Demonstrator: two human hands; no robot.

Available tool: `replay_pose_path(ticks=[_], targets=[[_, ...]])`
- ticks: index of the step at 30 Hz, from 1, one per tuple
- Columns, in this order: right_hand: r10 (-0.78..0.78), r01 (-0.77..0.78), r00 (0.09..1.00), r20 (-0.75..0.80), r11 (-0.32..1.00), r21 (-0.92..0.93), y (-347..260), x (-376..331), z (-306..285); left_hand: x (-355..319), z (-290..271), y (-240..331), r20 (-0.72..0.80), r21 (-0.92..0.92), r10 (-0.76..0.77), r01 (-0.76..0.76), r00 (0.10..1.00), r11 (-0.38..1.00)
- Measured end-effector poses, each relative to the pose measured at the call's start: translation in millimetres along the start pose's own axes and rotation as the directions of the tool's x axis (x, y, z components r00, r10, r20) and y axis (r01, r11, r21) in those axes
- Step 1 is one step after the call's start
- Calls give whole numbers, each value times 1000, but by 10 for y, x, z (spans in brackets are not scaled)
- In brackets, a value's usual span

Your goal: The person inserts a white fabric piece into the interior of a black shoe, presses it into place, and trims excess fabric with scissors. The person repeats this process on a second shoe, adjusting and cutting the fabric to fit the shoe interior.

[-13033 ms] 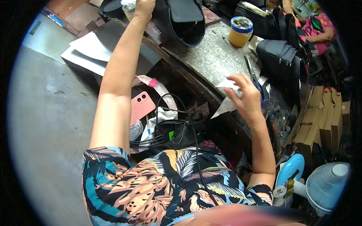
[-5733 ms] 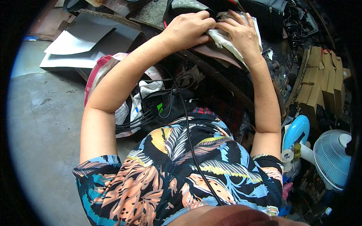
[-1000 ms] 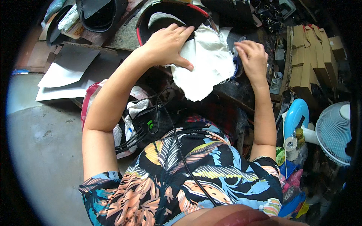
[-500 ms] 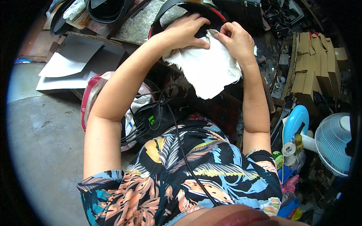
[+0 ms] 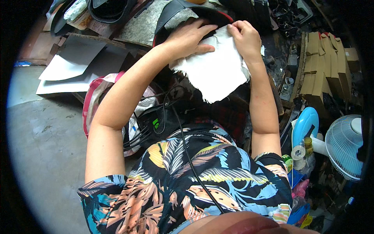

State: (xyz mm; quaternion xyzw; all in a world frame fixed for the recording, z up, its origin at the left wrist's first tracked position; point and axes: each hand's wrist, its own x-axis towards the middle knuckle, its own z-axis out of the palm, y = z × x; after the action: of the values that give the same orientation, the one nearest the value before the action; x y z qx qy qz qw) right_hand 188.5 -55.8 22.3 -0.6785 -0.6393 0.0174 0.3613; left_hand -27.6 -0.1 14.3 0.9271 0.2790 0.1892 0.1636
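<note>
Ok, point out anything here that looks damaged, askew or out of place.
The white cloth under both hands has a ragged, frayed lower edge and hangs off the bench crookedly. The left hand presses it flat against the dark red-rimmed piece; the right hand pinches its top edge. Grey sheets at left lie fanned unevenly. Nothing looks spilled.

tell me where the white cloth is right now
In the head view the white cloth sits upper centre, draped over the near rim of the dark red-edged piece, pinned by the left hand and pinched by the right hand.
</note>
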Motion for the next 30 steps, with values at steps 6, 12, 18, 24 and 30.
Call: replay_pose_path(ticks=[6, 12, 18, 24, 30], targets=[[146, -206, 976, 163, 866, 456, 49, 58, -201, 81, -173, 38, -48, -93, 24, -28, 999, 995], [72, -404, 888, 454, 592, 697, 3, 37, -220, 222, -164, 104, -46, -477, -76, 45, 996, 878], [162, -448, 874, 458, 632, 632, 16, 72, -261, 163, -237, 147, -18, -326, -4, -2, 1000, 945], [184, -433, 884, 430, 671, 602, 89, 65, -226, 49, -287, 186, -61, -161, 125, -133, 990, 978], [119, -514, 832, 542, 532, 673, 139, 99, -164, 62, -261, 238, -59, 46, 175, -172, 983, 984]])
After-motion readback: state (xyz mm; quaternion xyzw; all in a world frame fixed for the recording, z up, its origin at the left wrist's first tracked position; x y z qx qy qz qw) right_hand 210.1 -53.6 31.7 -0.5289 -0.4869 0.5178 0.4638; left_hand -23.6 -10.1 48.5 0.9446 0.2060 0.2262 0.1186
